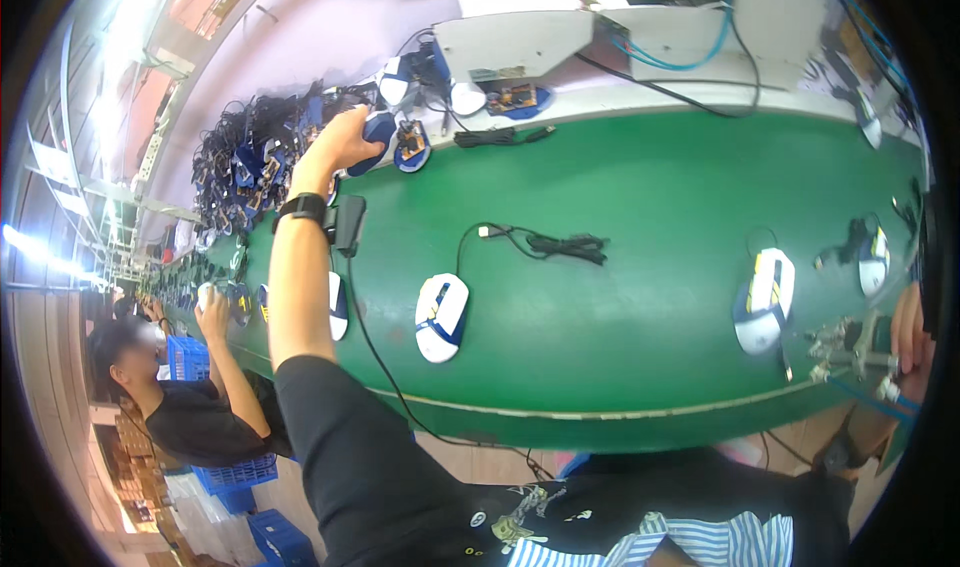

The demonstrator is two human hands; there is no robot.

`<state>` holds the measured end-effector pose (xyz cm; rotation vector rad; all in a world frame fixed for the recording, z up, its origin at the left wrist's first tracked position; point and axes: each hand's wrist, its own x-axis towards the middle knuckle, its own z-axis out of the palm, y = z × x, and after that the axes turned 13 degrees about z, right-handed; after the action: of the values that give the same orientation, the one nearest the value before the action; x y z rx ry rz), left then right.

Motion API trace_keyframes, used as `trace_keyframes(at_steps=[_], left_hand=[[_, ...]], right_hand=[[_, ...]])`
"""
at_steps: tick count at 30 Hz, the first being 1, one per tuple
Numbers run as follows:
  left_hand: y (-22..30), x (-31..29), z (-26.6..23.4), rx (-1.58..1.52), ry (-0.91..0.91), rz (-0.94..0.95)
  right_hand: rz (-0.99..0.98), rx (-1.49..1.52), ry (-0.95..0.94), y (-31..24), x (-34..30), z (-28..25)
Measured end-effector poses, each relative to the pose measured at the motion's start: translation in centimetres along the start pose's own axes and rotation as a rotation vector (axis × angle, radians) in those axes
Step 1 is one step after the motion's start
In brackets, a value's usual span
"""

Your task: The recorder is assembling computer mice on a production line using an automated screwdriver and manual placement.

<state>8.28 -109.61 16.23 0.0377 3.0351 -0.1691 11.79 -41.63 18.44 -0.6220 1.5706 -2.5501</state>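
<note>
At the far edge of the green work surface [620, 297], my left hand [350, 139] is closed on a dark blue computer mouse part [377, 135]. Beside it lies an open mouse base with a brown circuit board [411, 147]. My left wrist wears a black band, and a dark block [349, 225] with a cable hangs there. Partly cut off at the right rim, my right hand [908, 335] has its fingers curled next to a metal fixture [850, 352]; what they hold is hidden. A white and blue mouse [442, 317] with a coiled cable [565, 248] lies between my arms.
Mouse parts and black cables [250, 157] are heaped at the far left. More white and blue mice [765, 302] lie at right. A grey metal housing [515, 45] stands at the back. A co-worker [200, 407] works at left, near blue crates [285, 542].
</note>
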Motion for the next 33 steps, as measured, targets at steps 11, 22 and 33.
trace_keyframes(at_steps=[11, 22, 33], left_hand=[[34.3, -9.3, 0.5, -2.018, 0.252, 0.149], [51.2, -13.1, 7.9, -1.956, 0.542, -0.073], [50.9, -13.5, 8.1, -2.158, 0.441, -0.150]], right_hand=[[0.080, -0.104, -0.111, -4.2, -2.7, 0.9], [-0.014, -0.173, -0.097, -3.4, 0.1, 9.3], [-0.134, -0.266, -0.223, -1.6, 1.1, 12.2]])
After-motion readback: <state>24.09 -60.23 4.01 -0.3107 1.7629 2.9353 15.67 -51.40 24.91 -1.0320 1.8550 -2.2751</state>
